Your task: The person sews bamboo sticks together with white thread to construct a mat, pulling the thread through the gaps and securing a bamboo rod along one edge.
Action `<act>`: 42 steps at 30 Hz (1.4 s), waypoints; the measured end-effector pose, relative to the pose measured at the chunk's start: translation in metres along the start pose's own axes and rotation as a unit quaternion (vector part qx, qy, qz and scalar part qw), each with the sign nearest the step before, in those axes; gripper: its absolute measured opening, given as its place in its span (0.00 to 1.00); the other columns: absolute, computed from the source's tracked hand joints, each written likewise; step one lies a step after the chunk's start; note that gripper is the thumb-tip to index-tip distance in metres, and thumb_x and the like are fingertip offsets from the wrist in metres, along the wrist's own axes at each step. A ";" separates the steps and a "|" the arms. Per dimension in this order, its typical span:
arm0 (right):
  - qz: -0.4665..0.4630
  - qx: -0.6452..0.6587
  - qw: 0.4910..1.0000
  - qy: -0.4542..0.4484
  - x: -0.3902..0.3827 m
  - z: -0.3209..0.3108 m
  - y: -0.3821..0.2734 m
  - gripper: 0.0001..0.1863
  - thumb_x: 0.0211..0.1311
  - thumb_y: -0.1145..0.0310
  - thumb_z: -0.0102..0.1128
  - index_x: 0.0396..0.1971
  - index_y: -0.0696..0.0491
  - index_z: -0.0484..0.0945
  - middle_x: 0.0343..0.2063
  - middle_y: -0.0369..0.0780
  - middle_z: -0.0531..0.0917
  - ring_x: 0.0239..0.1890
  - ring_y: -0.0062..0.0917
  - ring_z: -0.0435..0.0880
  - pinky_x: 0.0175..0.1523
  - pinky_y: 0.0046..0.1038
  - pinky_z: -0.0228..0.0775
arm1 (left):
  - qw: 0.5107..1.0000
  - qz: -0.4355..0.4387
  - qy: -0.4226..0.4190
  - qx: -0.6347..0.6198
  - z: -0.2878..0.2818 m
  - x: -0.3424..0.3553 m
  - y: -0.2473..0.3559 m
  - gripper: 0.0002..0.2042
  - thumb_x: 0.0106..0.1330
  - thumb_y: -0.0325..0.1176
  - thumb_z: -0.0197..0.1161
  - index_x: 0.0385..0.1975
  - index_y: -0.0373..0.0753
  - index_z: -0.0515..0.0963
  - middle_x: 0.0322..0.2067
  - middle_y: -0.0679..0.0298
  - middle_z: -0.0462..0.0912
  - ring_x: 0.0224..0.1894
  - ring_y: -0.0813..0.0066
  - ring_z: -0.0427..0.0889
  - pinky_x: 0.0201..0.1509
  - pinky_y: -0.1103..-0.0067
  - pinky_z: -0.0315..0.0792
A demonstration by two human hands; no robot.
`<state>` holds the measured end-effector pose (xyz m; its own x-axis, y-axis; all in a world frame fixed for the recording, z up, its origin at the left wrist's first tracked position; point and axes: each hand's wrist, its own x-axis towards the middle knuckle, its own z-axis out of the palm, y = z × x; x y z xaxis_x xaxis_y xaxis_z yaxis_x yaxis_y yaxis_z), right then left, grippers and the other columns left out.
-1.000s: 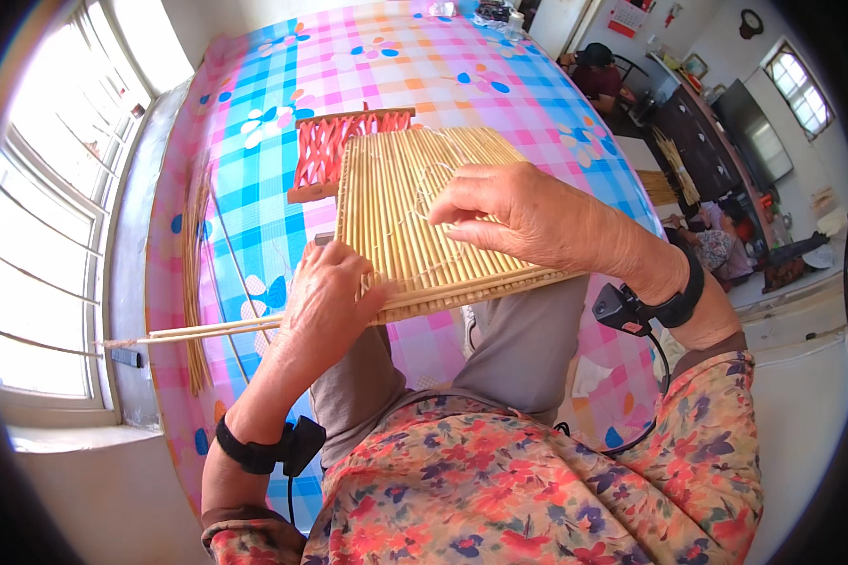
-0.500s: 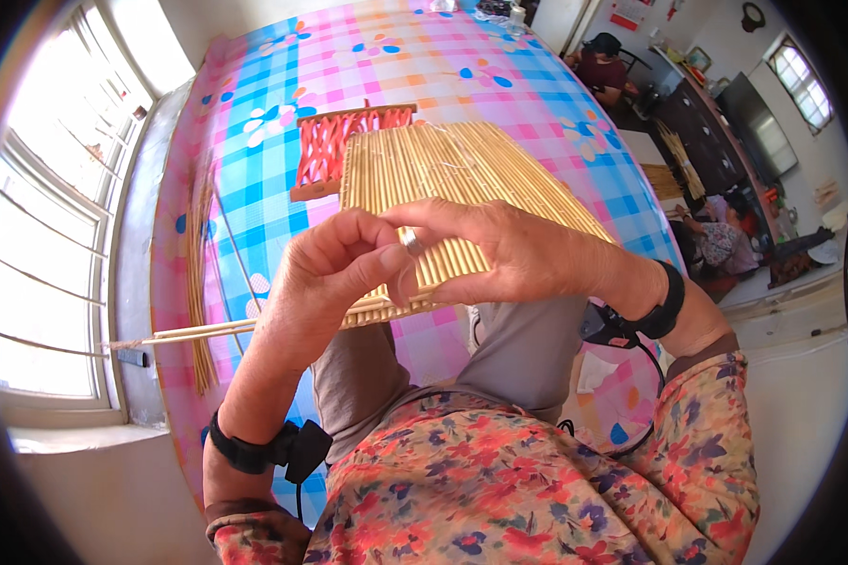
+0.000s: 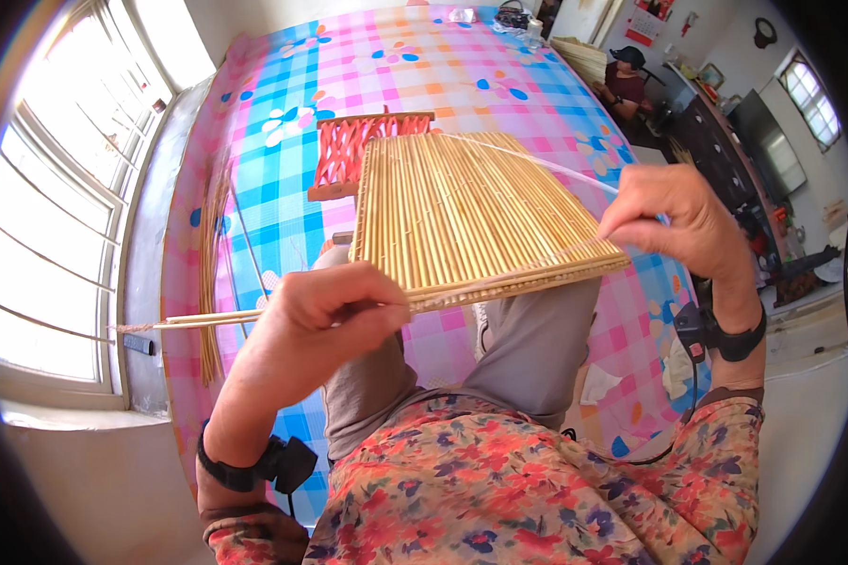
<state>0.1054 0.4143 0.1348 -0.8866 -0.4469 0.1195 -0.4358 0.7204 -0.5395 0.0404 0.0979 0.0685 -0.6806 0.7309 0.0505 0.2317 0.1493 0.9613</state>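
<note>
A panel of thin yellow stalks, laid side by side, slopes over my knees. My left hand is closed in a pinch at the panel's near left corner. From there a fine pale thread stretches along the near edge to my right hand. My right hand is closed on the thread, raised beyond the panel's right corner. A white strand also runs from the far edge to that hand. Two long stalks pass to the left hand, which hides their inner ends.
A wooden frame wound with red strands lies behind the panel. Loose long stalks rest at the left by the window. Checked floral sheeting covers the surface. Another person sits at the far right.
My hands were together over the panel; now they are far apart. The right hand has swung right, drawing the thread out straight. The left hand has dropped to the near corner.
</note>
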 end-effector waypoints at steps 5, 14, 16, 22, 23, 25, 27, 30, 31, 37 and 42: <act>0.101 -0.040 0.982 0.156 -0.040 -0.044 0.045 0.02 0.55 0.75 0.61 0.28 0.57 0.79 0.24 0.32 0.76 0.27 0.14 0.72 0.33 0.17 0.63 | 0.978 -0.031 0.111 -0.172 -0.010 -0.004 -0.029 0.04 0.60 0.24 0.56 0.26 0.31 0.74 0.19 0.67 0.72 0.20 0.83 0.71 0.22 0.85 0.65; 0.105 -0.183 0.928 0.307 -0.107 -0.094 0.075 0.03 0.59 0.73 0.58 0.31 0.55 0.79 0.22 0.27 0.69 0.20 0.07 0.61 0.23 0.11 0.50 | 0.911 0.113 0.186 -0.351 -0.018 -0.009 -0.076 0.06 0.67 0.31 0.52 0.29 0.36 0.69 0.16 0.71 0.60 0.18 0.82 0.59 0.34 0.77 0.65; 0.209 -0.100 0.905 0.358 -0.123 -0.098 0.076 0.05 0.59 0.70 0.59 0.32 0.54 0.80 0.21 0.28 0.73 0.20 0.06 0.64 0.23 0.10 0.52 | 0.906 0.115 0.186 -0.362 -0.021 -0.010 -0.083 0.06 0.67 0.32 0.53 0.30 0.37 0.69 0.15 0.71 0.60 0.18 0.82 0.59 0.38 0.75 0.67; 0.155 0.030 0.874 0.459 -0.156 -0.093 0.071 0.04 0.60 0.72 0.57 0.32 0.55 0.79 0.19 0.27 0.69 0.15 0.05 0.58 0.18 0.10 0.47 | 0.995 -0.032 0.001 -0.093 -0.021 -0.020 -0.071 0.12 0.60 0.36 0.62 0.22 0.34 0.74 0.25 0.58 0.78 0.23 0.74 0.76 0.40 0.71 0.73; 0.101 0.052 0.890 0.441 -0.151 -0.089 0.062 0.04 0.60 0.73 0.57 0.32 0.55 0.79 0.20 0.27 0.70 0.15 0.05 0.58 0.18 0.10 0.47 | 0.993 -0.032 0.001 -0.116 -0.019 -0.020 -0.071 0.12 0.59 0.36 0.63 0.23 0.33 0.75 0.25 0.58 0.79 0.23 0.73 0.76 0.41 0.70 0.73; 0.080 0.033 0.911 0.403 -0.133 -0.074 0.046 0.04 0.60 0.74 0.55 0.30 0.55 0.78 0.22 0.28 0.71 0.16 0.05 0.59 0.19 0.09 0.47 | 0.989 0.032 0.013 -0.144 -0.016 -0.017 -0.071 0.12 0.59 0.36 0.63 0.23 0.33 0.75 0.23 0.58 0.79 0.23 0.73 0.76 0.41 0.70 0.73; 0.106 -0.015 0.935 0.337 -0.114 -0.061 0.031 0.03 0.59 0.73 0.57 0.29 0.56 0.78 0.22 0.29 0.72 0.20 0.07 0.64 0.24 0.11 0.54 | 0.972 0.105 0.025 -0.211 -0.012 -0.014 -0.063 0.12 0.59 0.37 0.63 0.23 0.33 0.76 0.21 0.58 0.79 0.22 0.73 0.76 0.41 0.69 0.73; 0.094 -0.031 0.945 0.313 -0.109 -0.052 0.023 0.03 0.57 0.73 0.59 0.28 0.57 0.78 0.22 0.30 0.74 0.23 0.10 0.68 0.27 0.14 0.58 | 0.960 0.145 -0.040 -0.236 -0.006 -0.008 -0.042 0.12 0.59 0.38 0.63 0.23 0.34 0.76 0.21 0.59 0.79 0.22 0.72 0.76 0.40 0.68 0.73; 0.081 -0.037 0.944 0.317 -0.109 -0.048 0.019 0.03 0.55 0.74 0.60 0.27 0.57 0.78 0.23 0.31 0.75 0.24 0.11 0.69 0.28 0.16 0.60 | 0.950 0.163 -0.091 -0.251 -0.005 -0.006 -0.036 0.10 0.57 0.35 0.65 0.25 0.33 0.76 0.23 0.58 0.79 0.25 0.69 0.78 0.40 0.68 0.73; -0.081 -0.091 0.979 0.162 -0.057 0.011 -0.027 0.05 0.50 0.73 0.63 0.29 0.53 0.78 0.23 0.35 0.76 0.20 0.21 0.74 0.23 0.22 0.64 | 0.922 0.152 0.108 0.339 0.031 0.004 0.018 0.15 0.49 0.26 0.66 0.37 0.34 0.74 0.43 0.55 0.76 0.46 0.54 0.73 0.49 0.68 0.67; -0.145 -0.083 0.975 0.144 -0.022 0.038 -0.044 0.09 0.49 0.74 0.64 0.32 0.52 0.77 0.22 0.36 0.74 0.20 0.26 0.76 0.21 0.25 0.66 | 0.978 0.084 -0.011 -0.189 0.069 0.019 0.051 0.13 0.56 0.24 0.65 0.41 0.34 0.74 0.37 0.61 0.79 0.34 0.78 0.77 0.34 0.82 0.71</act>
<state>0.1501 0.3719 0.1242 -0.7191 -0.4936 0.4892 -0.6721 0.6729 -0.3090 0.0873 0.1650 0.0997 -0.6388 0.7391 0.2136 0.0625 -0.2268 0.9719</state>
